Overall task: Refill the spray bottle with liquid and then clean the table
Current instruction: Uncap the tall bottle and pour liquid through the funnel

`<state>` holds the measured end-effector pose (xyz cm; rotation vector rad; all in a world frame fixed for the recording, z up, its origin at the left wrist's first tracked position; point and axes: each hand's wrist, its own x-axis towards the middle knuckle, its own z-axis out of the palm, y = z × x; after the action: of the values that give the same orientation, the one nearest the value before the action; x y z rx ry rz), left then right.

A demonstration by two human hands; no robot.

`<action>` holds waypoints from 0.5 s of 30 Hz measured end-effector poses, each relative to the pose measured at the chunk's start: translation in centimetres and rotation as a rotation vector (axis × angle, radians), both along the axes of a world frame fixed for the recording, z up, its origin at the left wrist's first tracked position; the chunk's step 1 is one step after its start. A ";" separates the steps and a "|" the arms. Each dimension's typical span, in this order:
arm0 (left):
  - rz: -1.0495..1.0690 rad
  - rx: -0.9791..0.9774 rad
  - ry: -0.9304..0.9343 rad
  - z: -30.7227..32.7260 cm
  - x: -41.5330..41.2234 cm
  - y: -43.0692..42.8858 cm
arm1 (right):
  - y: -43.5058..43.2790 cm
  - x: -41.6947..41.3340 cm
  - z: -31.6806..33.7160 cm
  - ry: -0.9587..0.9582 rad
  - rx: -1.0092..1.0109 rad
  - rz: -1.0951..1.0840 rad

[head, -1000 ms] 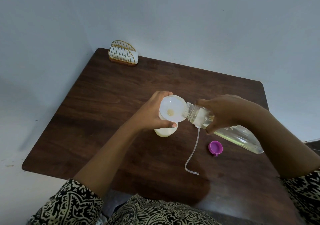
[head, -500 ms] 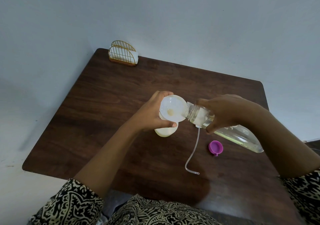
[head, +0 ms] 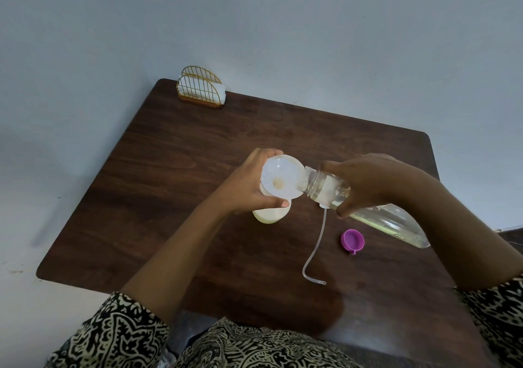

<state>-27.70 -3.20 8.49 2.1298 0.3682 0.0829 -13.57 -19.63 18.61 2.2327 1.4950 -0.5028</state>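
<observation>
Single head cam, wide-angle, looks fwd + steeply down onto dark brown wooden table [head: 175, 169], close range. Gold wire napkin holder [head: 201, 90] at 11 o'clock, far edge. No 2nd view, no overlap.

The left hand [head: 245, 187] and a white round funnel [head: 280, 176] hide most of the pale plastic spray bottle [head: 270, 215]. Its fill level cannot be seen.

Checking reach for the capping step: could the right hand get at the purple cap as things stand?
Probably yes, once freed. The purple cap lies open on the table just below the right hand, nothing over it, but that hand's fingers are holding the tilted clear bottle.
</observation>
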 end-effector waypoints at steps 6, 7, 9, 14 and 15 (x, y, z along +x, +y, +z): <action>-0.001 -0.003 0.002 0.0 0.0 0.0 | 0.0 0.2 -0.1 0.001 0.005 0.014; -0.001 -0.006 0.003 0.1 -0.1 0.0 | 0.0 0.2 -0.2 0.000 0.003 0.015; 0.000 -0.012 0.003 0.1 -0.1 0.0 | 0.0 0.3 -0.2 -0.004 0.002 0.017; 0.007 0.013 0.007 0.0 0.1 0.0 | -0.3 0.3 -0.5 0.013 0.019 0.003; 0.008 0.014 0.006 0.0 0.1 0.0 | -0.3 0.2 -0.6 0.017 0.026 -0.001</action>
<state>-27.63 -3.18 8.47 2.1433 0.3804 0.0838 -13.33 -19.97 18.06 2.2543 1.5172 -0.5071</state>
